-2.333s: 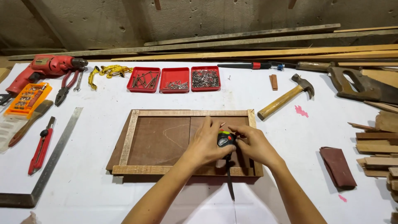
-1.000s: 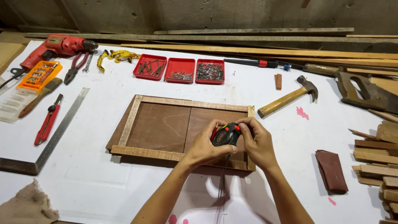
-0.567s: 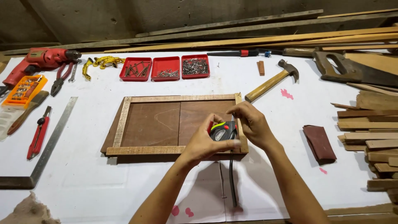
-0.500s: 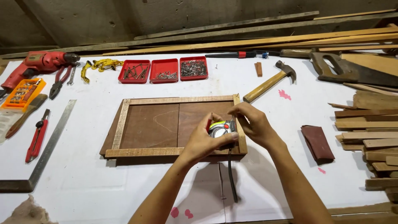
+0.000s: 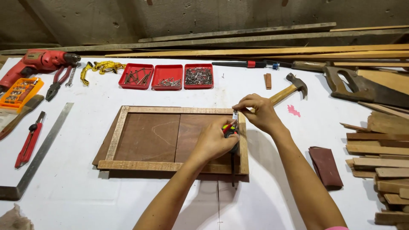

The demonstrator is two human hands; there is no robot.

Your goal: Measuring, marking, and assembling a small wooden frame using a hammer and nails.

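Hands meet over the right end of a shallow rectangular wooden frame with a brown plywood panel [image 5: 170,138], which lies flat near the middle of the white table [image 5: 85,196]. The left hand [image 5: 213,142] is closed around a small black-and-yellow tape measure [image 5: 231,133] resting on the panel just inside the frame's right rail. The right hand [image 5: 257,113] pinches the metal tip of the tape [image 5: 234,115] between thumb and forefinger at the frame's upper right corner, so a short length of tape runs upright between the two hands.

Beyond the frame stand three red plastic trays of nails and screws [image 5: 167,76] in a row. A wooden-handled claw hammer [image 5: 289,88] lies just past the right hand. A handsaw with a wooden grip [image 5: 362,87] lies further right, with a stack of wood offcuts [image 5: 379,162] below it. A steel square [image 5: 40,153] and a red utility knife [image 5: 29,139] sit at the left, a red electric drill [image 5: 36,64] at the far left corner.
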